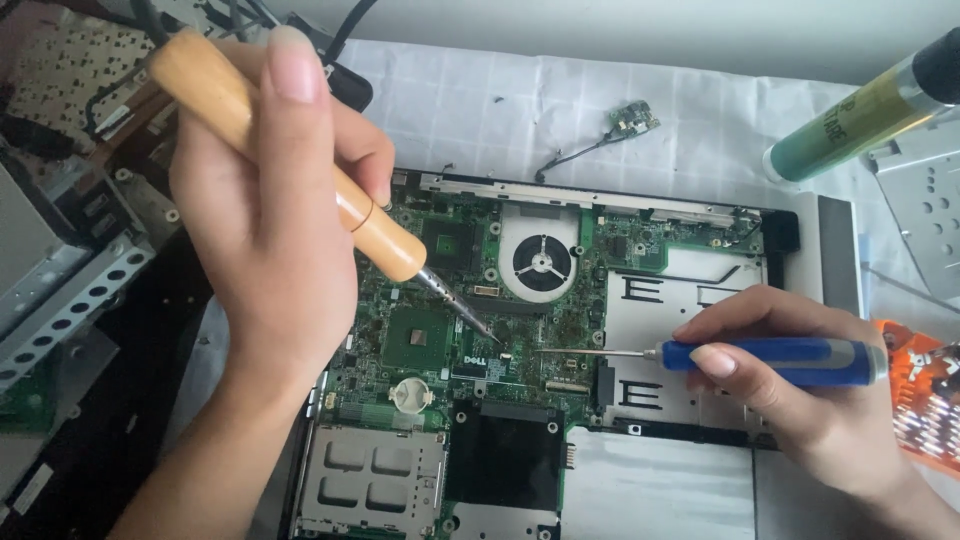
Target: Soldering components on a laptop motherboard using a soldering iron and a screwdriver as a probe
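An opened laptop lies in front of me with its green motherboard (560,300) bare. My left hand (270,210) grips a wooden-handled tool (300,160) whose metal tip touches the board near the centre. My right hand (790,380) holds a blue-handled screwdriver (770,360) flat, its thin shaft pointing left toward the same spot. The two tips lie close together, a little apart. A round cooling fan (541,264) sits just behind them, and a green chip (418,335) sits to the left.
A small loose circuit board with a cable (630,120) lies on the white cloth (480,100) behind the laptop. A green tube (860,120) rests at the upper right, an orange bit case (925,405) at the right edge, metal brackets (60,270) at the left.
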